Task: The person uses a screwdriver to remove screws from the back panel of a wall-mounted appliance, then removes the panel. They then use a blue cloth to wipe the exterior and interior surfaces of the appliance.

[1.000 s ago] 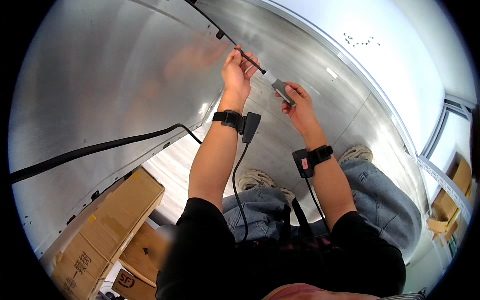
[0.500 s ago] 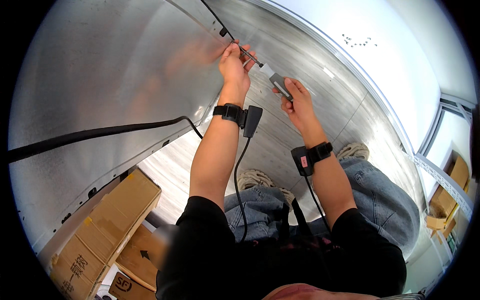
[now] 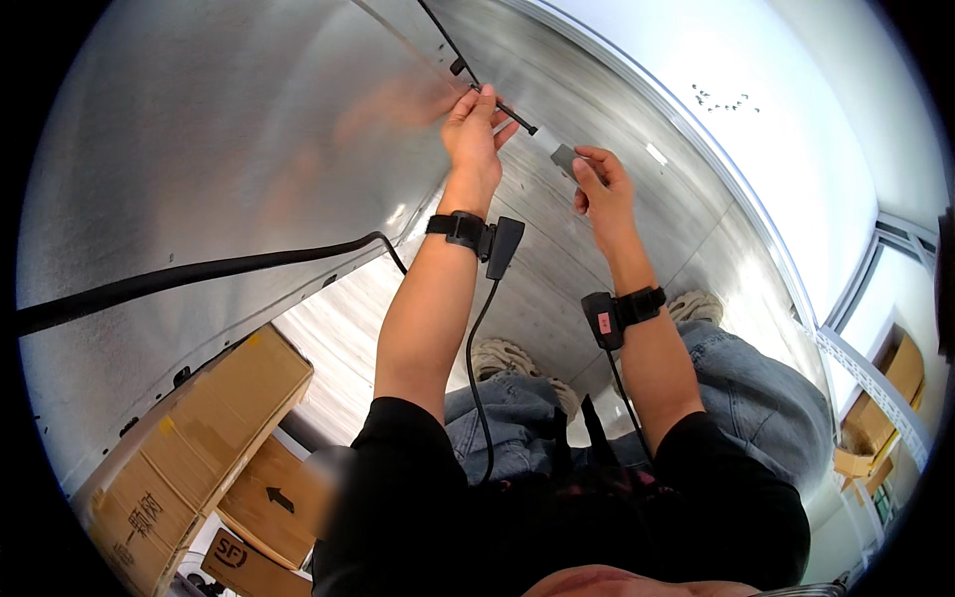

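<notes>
My right hand (image 3: 605,189) grips the grey handle of a screwdriver (image 3: 564,159) between thumb and fingers. A pale collar and a long dark shaft extend from the handle up and left toward the edge of a large metal panel (image 3: 249,149). My left hand (image 3: 476,129) pinches around the shaft near that edge, thumb and forefinger together, its other fingers loosely spread. The screwdriver's tip is hidden at the left fingers. Beyond them, a thin black strip or cable (image 3: 438,28) runs along the panel edge, with a small black piece (image 3: 458,67) beside it.
A thick black cable (image 3: 199,272) crosses in front of the panel. Cardboard boxes (image 3: 204,418) stand at lower left. Both wrists carry black strapped devices (image 3: 505,247) with thin cords. Grey wood-look floor (image 3: 557,259) lies below; a white wall (image 3: 736,60) and shelving (image 3: 875,388) are at right.
The fingers of my right hand have shifted around the handle, the forefinger now lying higher over it. My left hand keeps its pinch near the panel edge. The whole view has shifted slightly.
</notes>
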`<action>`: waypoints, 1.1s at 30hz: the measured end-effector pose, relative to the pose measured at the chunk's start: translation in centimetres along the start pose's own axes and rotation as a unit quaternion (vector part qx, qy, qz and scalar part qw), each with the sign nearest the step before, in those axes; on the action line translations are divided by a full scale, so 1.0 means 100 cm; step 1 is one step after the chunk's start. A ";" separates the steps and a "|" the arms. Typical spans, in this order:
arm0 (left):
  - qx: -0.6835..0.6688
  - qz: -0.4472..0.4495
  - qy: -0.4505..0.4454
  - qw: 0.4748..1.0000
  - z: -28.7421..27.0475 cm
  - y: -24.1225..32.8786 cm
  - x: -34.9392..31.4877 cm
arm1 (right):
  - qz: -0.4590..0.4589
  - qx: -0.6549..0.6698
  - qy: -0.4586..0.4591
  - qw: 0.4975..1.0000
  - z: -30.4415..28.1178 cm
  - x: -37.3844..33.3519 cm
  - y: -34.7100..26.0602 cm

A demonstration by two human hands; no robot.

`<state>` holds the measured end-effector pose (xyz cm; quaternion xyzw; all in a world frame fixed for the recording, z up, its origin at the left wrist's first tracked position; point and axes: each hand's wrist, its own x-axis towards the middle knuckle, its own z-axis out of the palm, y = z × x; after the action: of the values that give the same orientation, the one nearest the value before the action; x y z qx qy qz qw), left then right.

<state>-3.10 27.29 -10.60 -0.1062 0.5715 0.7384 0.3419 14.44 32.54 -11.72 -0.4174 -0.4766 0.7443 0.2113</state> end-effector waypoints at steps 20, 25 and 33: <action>0.019 0.024 0.024 0.999 0.000 -0.001 0.010 | 0.244 0.053 -0.201 0.947 -0.023 0.025 -0.008; -0.012 0.012 0.090 0.996 0.007 -0.002 0.007 | -0.113 -0.201 -0.040 0.972 -0.004 0.013 0.003; -0.013 0.014 0.066 0.998 0.004 -0.003 0.018 | 0.279 0.296 -0.256 0.877 -0.037 0.024 0.001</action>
<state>-4.22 28.36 -11.68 -0.1513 0.5846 0.7420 0.2910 16.15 36.21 -13.54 -0.2458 -0.1353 0.9596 -0.0209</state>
